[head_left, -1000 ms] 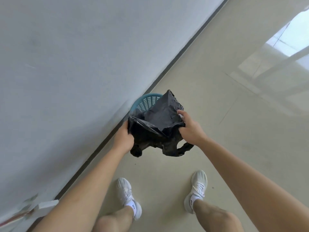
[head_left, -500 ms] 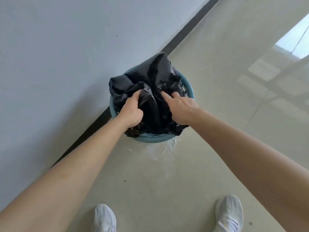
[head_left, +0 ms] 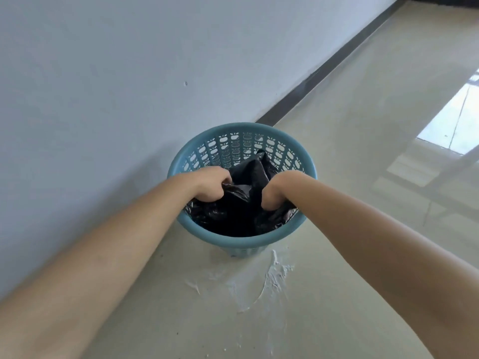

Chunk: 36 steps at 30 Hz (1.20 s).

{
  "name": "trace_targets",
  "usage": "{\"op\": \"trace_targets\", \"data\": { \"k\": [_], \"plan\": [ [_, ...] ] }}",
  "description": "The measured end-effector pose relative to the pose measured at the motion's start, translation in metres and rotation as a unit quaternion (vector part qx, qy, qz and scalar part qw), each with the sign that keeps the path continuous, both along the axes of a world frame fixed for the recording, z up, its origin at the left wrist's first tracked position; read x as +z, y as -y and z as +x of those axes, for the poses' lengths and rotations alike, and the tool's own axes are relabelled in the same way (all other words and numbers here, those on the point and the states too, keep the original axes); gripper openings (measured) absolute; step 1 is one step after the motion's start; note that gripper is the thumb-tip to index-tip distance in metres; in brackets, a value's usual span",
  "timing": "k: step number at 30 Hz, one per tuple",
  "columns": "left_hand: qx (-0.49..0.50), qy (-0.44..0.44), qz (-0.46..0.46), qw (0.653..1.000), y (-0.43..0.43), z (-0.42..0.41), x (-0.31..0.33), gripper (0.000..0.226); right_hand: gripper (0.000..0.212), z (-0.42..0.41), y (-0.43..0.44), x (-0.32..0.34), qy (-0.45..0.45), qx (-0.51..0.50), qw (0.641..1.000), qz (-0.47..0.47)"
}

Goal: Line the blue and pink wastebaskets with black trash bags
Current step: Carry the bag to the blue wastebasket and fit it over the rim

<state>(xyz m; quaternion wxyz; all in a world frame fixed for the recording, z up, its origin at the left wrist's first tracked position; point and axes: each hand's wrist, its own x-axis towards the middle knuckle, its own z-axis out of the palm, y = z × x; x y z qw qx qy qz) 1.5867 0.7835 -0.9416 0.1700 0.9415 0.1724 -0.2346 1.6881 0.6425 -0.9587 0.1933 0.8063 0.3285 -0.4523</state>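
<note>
A blue wastebasket [head_left: 242,239] with a perforated wall stands on the floor against the wall. A crumpled black trash bag [head_left: 239,213] lies inside it, below the rim, with one fold poking up at the back. My left hand [head_left: 207,183] is inside the basket on the left, fingers curled down on the bag. Reaching in from the right, my right hand [head_left: 274,193] is also closed on the bag, its fingers hidden in the plastic. No pink wastebasket is in view.
A pale wall [head_left: 103,86] with a dark baseboard [head_left: 324,76] runs along the left. The glossy beige floor [head_left: 363,177] stretches to the right. White smears [head_left: 259,283] mark the floor just in front of the basket.
The bag was held above the basket, then bunched over its rim; now both hands have pushed it down inside, and the far inner wall shows.
</note>
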Motion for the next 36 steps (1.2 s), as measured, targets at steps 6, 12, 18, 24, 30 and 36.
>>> {"op": "trace_targets", "data": {
  "k": [6,12,18,24,30,36],
  "plan": [
    [0.092,0.272,0.092,0.954,-0.024,-0.014,0.048,0.043,0.034,0.01,0.011,0.064,0.124,0.114,0.975,0.145],
    [0.141,0.249,0.235,0.929,-0.051,-0.028,0.016,0.041,0.052,0.024,0.047,0.077,0.14,0.192,0.913,0.331],
    [0.176,0.264,0.163,0.934,-0.046,-0.016,0.023,0.051,0.045,0.032,0.076,0.062,0.224,0.067,0.911,0.339],
    [0.163,0.138,0.155,0.965,-0.048,0.0,0.029,0.059,0.045,0.046,0.08,0.051,0.38,-0.012,0.798,0.467],
    [0.275,0.191,0.043,0.941,-0.055,0.004,0.031,0.049,0.063,0.051,0.079,0.051,0.422,0.296,0.722,0.462],
    [0.255,0.146,0.083,0.952,-0.063,0.002,0.014,0.024,0.04,0.056,0.059,0.046,0.441,0.126,0.818,0.347]
  ]
}}
